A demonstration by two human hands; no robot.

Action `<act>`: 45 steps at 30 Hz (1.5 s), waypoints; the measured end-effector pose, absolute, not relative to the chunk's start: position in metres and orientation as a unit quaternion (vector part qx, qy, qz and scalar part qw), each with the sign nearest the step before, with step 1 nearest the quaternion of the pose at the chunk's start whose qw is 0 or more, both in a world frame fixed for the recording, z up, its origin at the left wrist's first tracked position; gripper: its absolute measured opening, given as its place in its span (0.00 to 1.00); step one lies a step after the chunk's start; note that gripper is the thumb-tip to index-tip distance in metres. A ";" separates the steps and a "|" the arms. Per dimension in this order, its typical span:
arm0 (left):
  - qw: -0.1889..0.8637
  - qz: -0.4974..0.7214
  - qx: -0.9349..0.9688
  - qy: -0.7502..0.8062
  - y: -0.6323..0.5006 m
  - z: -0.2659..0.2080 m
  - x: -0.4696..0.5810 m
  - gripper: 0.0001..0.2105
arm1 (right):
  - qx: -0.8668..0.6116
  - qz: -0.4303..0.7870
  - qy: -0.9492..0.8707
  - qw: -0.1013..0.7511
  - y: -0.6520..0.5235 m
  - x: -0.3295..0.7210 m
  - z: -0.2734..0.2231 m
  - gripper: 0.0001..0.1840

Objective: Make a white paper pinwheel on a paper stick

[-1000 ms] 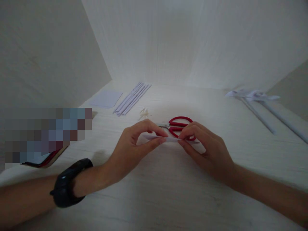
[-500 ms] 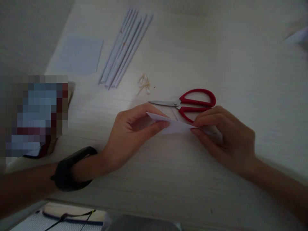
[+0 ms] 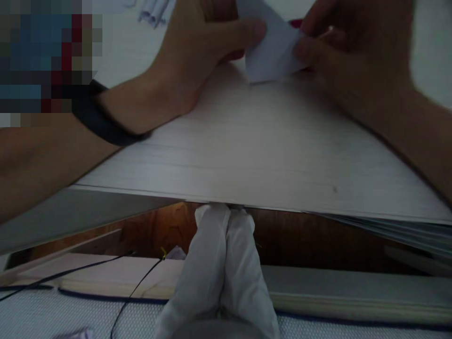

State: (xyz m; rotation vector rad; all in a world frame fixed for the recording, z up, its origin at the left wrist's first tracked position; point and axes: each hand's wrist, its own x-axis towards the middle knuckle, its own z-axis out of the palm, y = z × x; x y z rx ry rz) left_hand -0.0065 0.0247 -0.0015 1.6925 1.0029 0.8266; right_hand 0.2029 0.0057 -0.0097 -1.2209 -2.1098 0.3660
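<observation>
A small sheet of white paper (image 3: pixel 270 54) is held up between my two hands near the top of the view. My left hand (image 3: pixel 208 42) pinches its left side, thumb on the near face. My right hand (image 3: pixel 346 52) grips its right corner between thumb and fingers. Behind the paper a bit of red scissors handle (image 3: pixel 295 22) shows; the rest of the scissors is hidden by the hands and paper. The paper's lower edge hangs just above the table (image 3: pixel 247 146).
Rolled paper tubes (image 3: pixel 155 12) lie at the top left, cut off by the frame. A blurred-out phone (image 3: pixel 42 52) is beside my left forearm. The table's front edge runs across the middle, with legs in white trousers (image 3: pixel 226 273) and dark cords (image 3: pixel 134 292) below.
The view has tipped down toward the table edge and legs, so the hands now appear higher. The paper is turned more face-on to me and stays in both hands.
</observation>
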 end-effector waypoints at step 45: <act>-0.133 0.285 0.889 0.334 0.066 0.012 -0.031 0.11 | -0.405 -0.194 -0.849 0.279 0.050 0.167 0.004 0.09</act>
